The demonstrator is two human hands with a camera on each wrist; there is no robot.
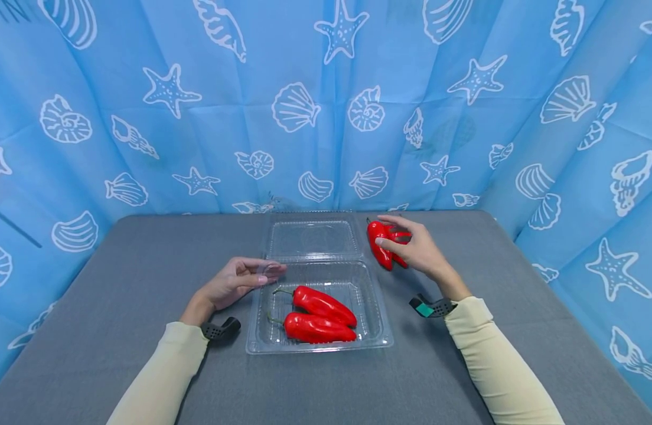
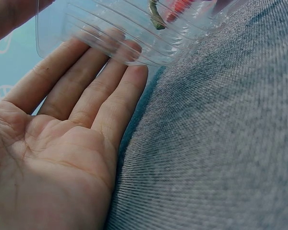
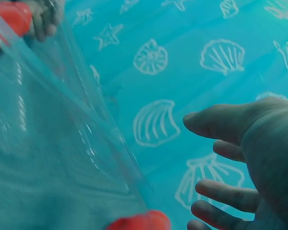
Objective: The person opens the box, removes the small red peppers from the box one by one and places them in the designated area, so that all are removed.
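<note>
A clear plastic clamshell container [image 1: 376,307] lies with its lid [image 1: 312,239] folded back. Two red peppers [image 1: 323,307] with green stems are inside, side by side. My left hand [image 1: 241,280] is at the container's left wall. In the left wrist view its nearly straight fingers [image 2: 115,105] touch the plastic from outside, and the thumb is apart from them near the rim. Over more red peppers [image 1: 381,248], to the right of the lid, is my right hand [image 1: 419,251]. Its fingers are spread with nothing between them in the right wrist view, and a red pepper tip [image 3: 141,222] shows below.
Grey cloth covers the table [image 1: 459,378]. Behind it and along both sides hangs a blue curtain [image 1: 326,118] with white shells and starfish. A black band [image 1: 432,307] is on the right wrist, another [image 1: 219,329] on the left.
</note>
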